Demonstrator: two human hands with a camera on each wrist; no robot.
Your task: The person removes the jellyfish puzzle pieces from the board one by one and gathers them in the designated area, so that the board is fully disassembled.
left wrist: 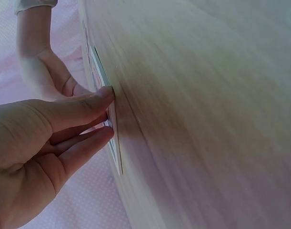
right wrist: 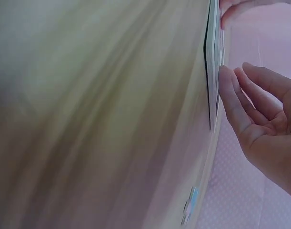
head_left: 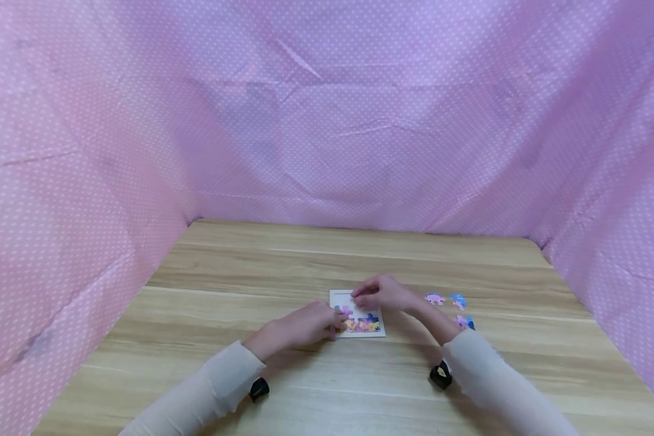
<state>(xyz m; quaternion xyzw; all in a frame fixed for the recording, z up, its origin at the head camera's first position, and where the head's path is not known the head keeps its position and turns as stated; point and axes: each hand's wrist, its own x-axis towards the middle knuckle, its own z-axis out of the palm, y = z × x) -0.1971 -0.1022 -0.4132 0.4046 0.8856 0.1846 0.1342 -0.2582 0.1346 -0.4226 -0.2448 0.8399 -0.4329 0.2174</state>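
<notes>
A small square jigsaw tray [head_left: 382, 330] with a pale rim lies on the table, its near part filled with colourful pieces [head_left: 362, 325]. My left hand [head_left: 312, 324] is at the tray's near left corner. Thumb and fingertips [left wrist: 105, 92] of this hand, fairly straight, rest at the tray's edge and over the pieces beside it. Above the bare far part is my right hand [head_left: 384, 293]. In the right wrist view its fingertips [right wrist: 225, 71] are right at the tray, thumb and fingers spread apart, with no piece showing between them.
Right of the tray lie loose jigsaw pieces: a pink one [head_left: 435, 299], a blue and pink one [head_left: 458, 301], and another [head_left: 465, 322] by the right forearm. The wooden table [head_left: 283, 254] is enclosed by pink dotted cloth [head_left: 327, 151]. Both wrists wear black bands [head_left: 441, 375].
</notes>
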